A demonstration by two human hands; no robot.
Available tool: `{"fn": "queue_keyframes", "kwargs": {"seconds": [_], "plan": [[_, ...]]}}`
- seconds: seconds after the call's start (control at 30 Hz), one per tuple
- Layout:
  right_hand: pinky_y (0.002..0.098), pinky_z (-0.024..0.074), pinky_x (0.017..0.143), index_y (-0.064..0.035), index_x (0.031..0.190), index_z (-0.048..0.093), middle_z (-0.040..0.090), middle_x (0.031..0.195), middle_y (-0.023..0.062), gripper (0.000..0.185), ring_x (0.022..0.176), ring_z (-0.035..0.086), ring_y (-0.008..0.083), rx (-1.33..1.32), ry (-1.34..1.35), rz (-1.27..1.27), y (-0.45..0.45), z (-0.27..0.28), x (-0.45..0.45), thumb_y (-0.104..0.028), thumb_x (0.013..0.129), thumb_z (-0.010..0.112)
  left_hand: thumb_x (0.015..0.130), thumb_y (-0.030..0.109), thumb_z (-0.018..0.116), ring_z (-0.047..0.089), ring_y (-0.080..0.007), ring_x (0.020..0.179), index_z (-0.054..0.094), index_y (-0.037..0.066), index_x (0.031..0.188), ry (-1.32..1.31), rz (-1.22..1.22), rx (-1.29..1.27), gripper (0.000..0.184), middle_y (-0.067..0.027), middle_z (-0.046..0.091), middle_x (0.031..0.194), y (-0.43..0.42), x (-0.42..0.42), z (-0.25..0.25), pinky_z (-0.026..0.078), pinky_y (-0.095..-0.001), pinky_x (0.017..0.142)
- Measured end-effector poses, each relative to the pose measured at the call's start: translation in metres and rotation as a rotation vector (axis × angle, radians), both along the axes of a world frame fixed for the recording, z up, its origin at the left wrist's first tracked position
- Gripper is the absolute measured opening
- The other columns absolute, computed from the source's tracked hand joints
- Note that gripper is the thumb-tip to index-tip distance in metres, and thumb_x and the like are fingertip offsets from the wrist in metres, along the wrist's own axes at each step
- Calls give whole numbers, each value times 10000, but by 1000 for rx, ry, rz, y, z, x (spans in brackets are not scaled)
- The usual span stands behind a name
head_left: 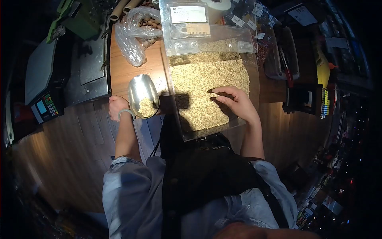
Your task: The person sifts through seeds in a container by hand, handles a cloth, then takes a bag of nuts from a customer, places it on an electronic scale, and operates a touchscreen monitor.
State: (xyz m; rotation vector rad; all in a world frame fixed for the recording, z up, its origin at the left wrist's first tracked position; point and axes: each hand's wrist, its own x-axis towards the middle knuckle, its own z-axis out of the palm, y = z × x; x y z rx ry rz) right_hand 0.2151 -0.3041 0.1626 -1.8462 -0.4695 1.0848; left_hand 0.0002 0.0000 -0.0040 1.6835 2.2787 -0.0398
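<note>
Black apron (191,175) foremost, your right hand (238,104) poises with fingertips narrowly parted; grain flakes (199,75) directly beneath, inside a clear bin (215,130), look light and crumbly, suiting a shallow pinch. Your left hand (117,106), its hold unclear, flanks a metal scoop (140,87).

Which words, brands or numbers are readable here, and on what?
None can be read reliably:
White label on the clear bin: too blurred.
Keypad at left: characters too small.
Small white tags, upper right: too blurred.
White sheet, farther right: too blurred.
</note>
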Motion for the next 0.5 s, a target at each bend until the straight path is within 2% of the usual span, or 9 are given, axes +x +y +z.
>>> {"fn": "queue_keyframes", "kwargs": {"seconds": [0.07,0.1,0.13,0.2,0.33,0.37,0.4,0.5], "plan": [[321,473,771,-72,1083,656,656,953,80,282,855,595,206,7,-453,315,11,-3,-10,-149,815,695,942,376,231,614,-370,1014,678,67,1024,3,2,9,548,-151,666,1061,0,0,0,446,-499,878],[373,469,823,-108,1097,653,633,1043,90,352,950,572,286,-80,-480,369,19,4,-17,-143,755,723,942,375,233,613,-372,1015,678,65,1022,-8,3,7,548,-152,665,1065,0,0,2,444,-500,880],[373,469,823,-108,1097,653,633,1043,90,352,950,572,286,-79,-478,371,23,-2,-24,-143,755,723,941,374,235,612,-373,1016,679,62,1020,-19,2,3,548,-153,664,1069,0,0,2,443,-502,882],[376,472,827,-114,1098,650,633,1038,68,360,968,574,285,-105,-738,503,26,-15,-31,-144,747,723,941,375,233,611,-373,1018,678,59,1019,-19,0,-2,552,-155,663,1070,0,0,2,441,-502,884],[367,477,820,-101,1000,663,639,977,69,277,957,586,273,-120,-625,515,19,-9,-10,-105,730,727,941,374,224,606,-376,1025,677,55,1021,-1,-6,-3,560,-162,661,1069,1,-1,1,438,-504,889],[362,477,812,-89,966,659,646,979,72,256,952,594,276,-200,-589,392,16,3,-6,-67,721,729,941,374,224,606,-376,1025,677,55,1021,-5,-6,-7,560,-162,661,1069,1,0,0,438,-504,889],[365,476,796,-85,997,658,645,989,77,290,940,594,282,-191,-695,303,8,1,2,-42,719,728,941,374,221,606,-377,1026,677,56,1021,-5,-2,-7,562,-164,661,1067,1,0,1,438,-504,890],[366,481,765,-86,1032,656,648,951,84,320,887,605,274,-284,-793,177,-9,4,14,-37,723,725,940,372,218,606,-378,1026,678,58,1023,-15,-2,-12,563,-167,662,1065,1,0,2,438,-503,890]]}}
